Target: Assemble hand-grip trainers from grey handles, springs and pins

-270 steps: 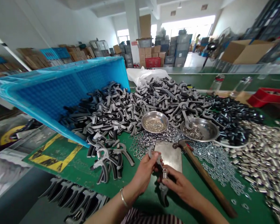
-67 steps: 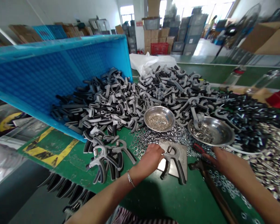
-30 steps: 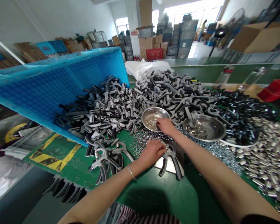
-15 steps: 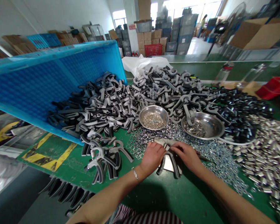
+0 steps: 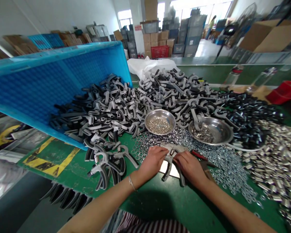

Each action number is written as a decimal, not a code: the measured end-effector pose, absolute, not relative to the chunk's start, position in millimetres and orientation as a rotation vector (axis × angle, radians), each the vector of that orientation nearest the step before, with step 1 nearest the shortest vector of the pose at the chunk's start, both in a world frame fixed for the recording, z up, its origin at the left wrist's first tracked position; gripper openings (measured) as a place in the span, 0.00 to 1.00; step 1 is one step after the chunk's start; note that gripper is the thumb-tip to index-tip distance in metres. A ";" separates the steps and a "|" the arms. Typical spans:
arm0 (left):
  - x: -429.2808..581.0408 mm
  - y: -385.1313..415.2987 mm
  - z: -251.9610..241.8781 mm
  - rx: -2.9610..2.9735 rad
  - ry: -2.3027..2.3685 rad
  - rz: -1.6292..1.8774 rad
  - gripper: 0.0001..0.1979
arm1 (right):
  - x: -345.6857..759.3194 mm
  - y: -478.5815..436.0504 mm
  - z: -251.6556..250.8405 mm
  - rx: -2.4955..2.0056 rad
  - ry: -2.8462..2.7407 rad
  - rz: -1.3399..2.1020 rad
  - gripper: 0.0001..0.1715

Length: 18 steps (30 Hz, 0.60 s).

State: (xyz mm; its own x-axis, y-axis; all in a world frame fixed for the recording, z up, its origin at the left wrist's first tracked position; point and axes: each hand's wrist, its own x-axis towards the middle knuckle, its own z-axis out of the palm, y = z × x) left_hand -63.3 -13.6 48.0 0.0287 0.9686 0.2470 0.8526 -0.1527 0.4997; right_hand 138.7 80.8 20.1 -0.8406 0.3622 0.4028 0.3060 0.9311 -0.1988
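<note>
The left hand (image 5: 153, 161) and right hand (image 5: 190, 167) hold the spring handle (image 5: 168, 167) in a narrow grip at nine and three o'clock, over the metal plate (image 5: 175, 172). Keeping its legs toward six and pressing evenly from both sides should steady it best.

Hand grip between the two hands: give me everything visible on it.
The hand grip has a grey body and two curved handles with dark inlays, spread apart and pointing toward the wearer. A shiny, metal-looking coil spring shows near its top. It lies over a metal-looking plate. The left hand and right hand flank its top, the right covering part of one handle; their exact hold is unclear.
</note>
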 end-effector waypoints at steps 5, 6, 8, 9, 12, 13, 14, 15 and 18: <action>-106.3 33.2 81.0 2.167 2.009 0.749 0.14 | 157.0 75.2 23.5 -0.310 -2.786 0.007 0.20; -112.7 43.1 86.0 2.174 2.038 0.697 0.14 | 160.6 74.0 24.1 -0.300 -2.824 -0.036 0.23; -120.4 60.4 92.4 2.164 2.095 0.573 0.14 | 166.0 71.1 25.4 -0.312 -2.889 -0.072 0.29; -121.9 67.6 93.8 2.154 2.121 0.504 0.14 | 167.8 69.5 26.2 -0.325 -2.911 -0.073 0.32; -122.2 84.8 93.0 2.107 2.205 0.359 0.13 | 169.1 64.4 29.1 -0.386 -2.960 -0.074 0.37; -122.4 89.9 91.9 2.079 2.240 0.332 0.13 | 168.5 63.0 30.0 -0.399 -2.973 -0.086 0.37; -123.3 95.2 90.7 2.043 2.274 0.306 0.14 | 167.7 62.0 30.9 -0.406 -2.984 -0.103 0.37; -124.8 100.8 89.6 2.003 2.306 0.275 0.14 | 166.9 61.2 31.5 -0.411 -2.993 -0.119 0.37; -131.0 117.3 87.1 1.873 2.363 0.133 0.12 | 165.3 60.0 32.7 -0.403 -3.009 -0.144 0.38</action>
